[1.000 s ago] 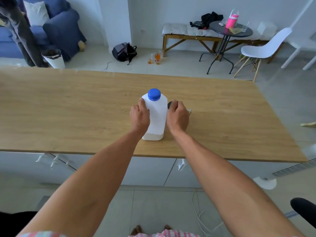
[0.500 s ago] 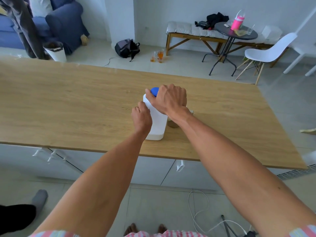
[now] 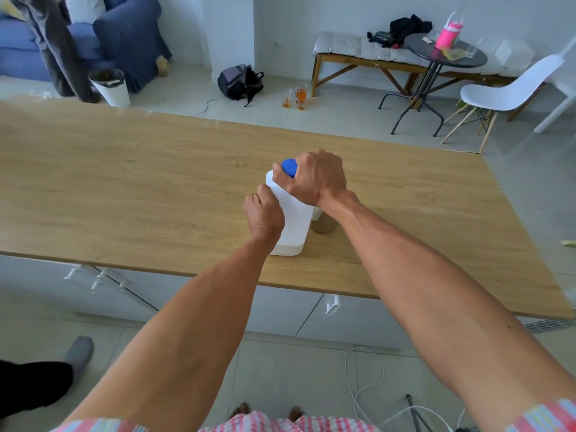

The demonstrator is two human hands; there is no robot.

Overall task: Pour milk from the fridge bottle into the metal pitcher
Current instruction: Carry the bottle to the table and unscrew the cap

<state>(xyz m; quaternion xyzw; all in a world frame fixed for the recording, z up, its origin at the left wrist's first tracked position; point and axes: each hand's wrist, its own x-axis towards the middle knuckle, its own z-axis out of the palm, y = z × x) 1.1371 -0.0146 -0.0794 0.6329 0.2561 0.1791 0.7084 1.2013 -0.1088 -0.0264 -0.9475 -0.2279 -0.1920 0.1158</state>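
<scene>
A white plastic milk bottle (image 3: 296, 222) stands upright on the wooden table (image 3: 124, 188), near its front edge. My left hand (image 3: 263, 213) grips the bottle's left side. My right hand (image 3: 314, 177) is closed over its blue cap (image 3: 289, 167), fingers wrapped around it. The metal pitcher (image 3: 322, 224) stands just right of the bottle, mostly hidden behind the bottle and my right wrist; only its lower body shows.
Beyond the table's far edge lie open floor, a black backpack (image 3: 240, 82), glasses on the floor (image 3: 296, 98), a round black side table (image 3: 445, 54) and a white chair (image 3: 511, 92). White cabinets sit under the table's front edge. Cables trail on the floor by my feet.
My right hand rose from beside the bottle, near the pitcher, to the top and closed on the blue cap. My left hand stayed on the bottle's side.
</scene>
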